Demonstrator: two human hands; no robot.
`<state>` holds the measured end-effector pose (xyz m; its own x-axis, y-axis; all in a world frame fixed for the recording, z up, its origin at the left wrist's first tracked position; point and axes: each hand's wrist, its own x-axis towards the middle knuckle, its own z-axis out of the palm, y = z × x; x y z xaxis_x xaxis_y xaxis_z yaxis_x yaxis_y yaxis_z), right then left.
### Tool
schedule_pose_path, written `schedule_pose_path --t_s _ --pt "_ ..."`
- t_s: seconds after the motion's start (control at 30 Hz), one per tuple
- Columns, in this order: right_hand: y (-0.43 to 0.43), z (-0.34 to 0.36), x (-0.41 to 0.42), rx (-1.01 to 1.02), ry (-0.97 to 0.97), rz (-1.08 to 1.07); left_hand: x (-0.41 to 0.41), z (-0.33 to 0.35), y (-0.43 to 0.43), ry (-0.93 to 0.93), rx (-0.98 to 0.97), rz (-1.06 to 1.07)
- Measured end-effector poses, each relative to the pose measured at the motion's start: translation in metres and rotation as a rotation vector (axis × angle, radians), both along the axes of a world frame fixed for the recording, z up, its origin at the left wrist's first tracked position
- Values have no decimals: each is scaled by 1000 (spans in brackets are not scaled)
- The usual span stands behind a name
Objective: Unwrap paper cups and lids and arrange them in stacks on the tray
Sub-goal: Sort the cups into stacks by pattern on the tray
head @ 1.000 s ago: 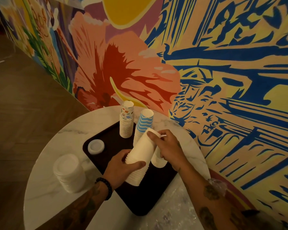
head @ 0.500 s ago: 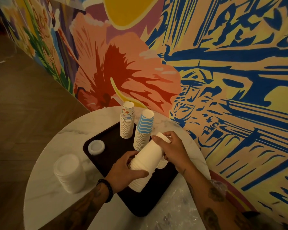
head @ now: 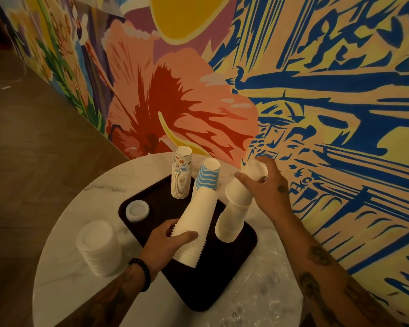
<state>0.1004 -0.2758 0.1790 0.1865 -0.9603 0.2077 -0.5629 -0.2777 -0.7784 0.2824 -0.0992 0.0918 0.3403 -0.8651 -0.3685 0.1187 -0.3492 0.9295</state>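
Fingers of your left hand [head: 162, 244] curl round a tilted white paper-cup stack [head: 195, 220]; your right hand [head: 267, 185] grips a second white stack [head: 232, 215] at three o'clock on the dark brown rectangular tray [head: 222, 277].

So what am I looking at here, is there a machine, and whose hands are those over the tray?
No machine: a person works bare-handed, filmed by one camera worn on their head, looking down. The left hand grips a tilted stack of white cups; the right hand holds a shorter white stack by its top. On the dark tray stand a patterned cup stack, a blue-striped stack and one lid. A pile of lids sits beside it on the marble table.
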Motion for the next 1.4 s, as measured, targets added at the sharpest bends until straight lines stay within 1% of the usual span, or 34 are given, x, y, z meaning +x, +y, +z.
schedule_pose_path --t_s 0.1,0.2,0.27,0.33,0.43,0.47,0.5,0.57,0.63,0.67,0.73,0.83,1.1,1.23,1.3,1.4 --pt "-1 -21 1 104 132 16 1 4 0 0 -4 15" --pt "0 -42 -4 267 150 50 1 6 2 25 -5 19" --pt "3 -51 -7 326 148 59 1 6 2 41 -5 25" --pt "7 -51 -7 303 86 26 0 6 2 40 -12 29" --pt "16 -40 2 195 -73 -49 -3 6 1 -8 -33 13" --pt "20 -36 7 190 -119 -48 -4 7 0 -33 -48 5" --pt "24 -32 13 218 -159 -24 -5 7 -1 -55 -64 -3" --pt "30 -26 24 353 -202 62 -7 8 -3 -90 -90 -18" --pt "36 -23 32 477 -184 138 -8 9 -3 -143 -110 -39" --pt "39 -24 35 499 -171 159 -9 10 -4 -178 -117 -52" --pt "43 -26 39 488 -167 158 -8 8 -4 -238 -125 -66" --pt "46 -28 40 452 -176 117 -8 7 -3 -254 -124 -75" --pt "40 -26 30 480 -216 117 -7 10 -7 -131 -89 -127" --pt "29 -16 19 464 -347 41 -6 10 -6 -32 -65 -146" --pt "19 -5 12 422 -412 2 -4 8 -4 -1 -41 -142" --pt "2 11 0 266 -466 -55 -2 6 -2 66 -7 -77"
